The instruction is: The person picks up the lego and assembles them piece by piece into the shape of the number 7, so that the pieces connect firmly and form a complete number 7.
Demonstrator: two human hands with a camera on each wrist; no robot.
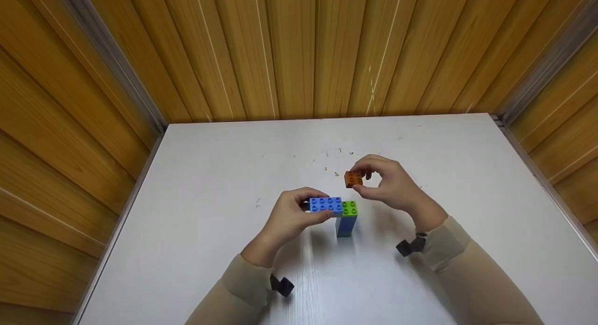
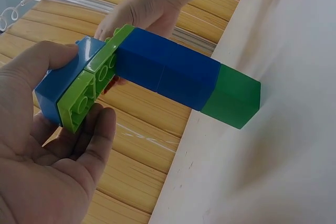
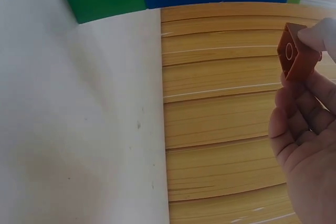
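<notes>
A tower of toy building bricks stands on the table, with a dark green brick (image 2: 233, 98) at its foot and blue bricks (image 2: 168, 69) above it. Across its top lies a lime green plate (image 1: 349, 208) that juts out to the left. On the jutting part sits a blue brick (image 1: 325, 204), which my left hand (image 1: 289, 217) pinches between thumb and fingers. To the right and farther back, my right hand (image 1: 390, 182) pinches a small orange-brown brick (image 1: 353, 179), studs up and apart from the tower. The right wrist view shows this brick's hollow underside.
The white table (image 1: 210, 175) carries small dark specks (image 1: 336, 174) beyond the tower. Wood-patterned panels (image 1: 292, 54) rise behind it and at both sides. A small black device sits at each wrist.
</notes>
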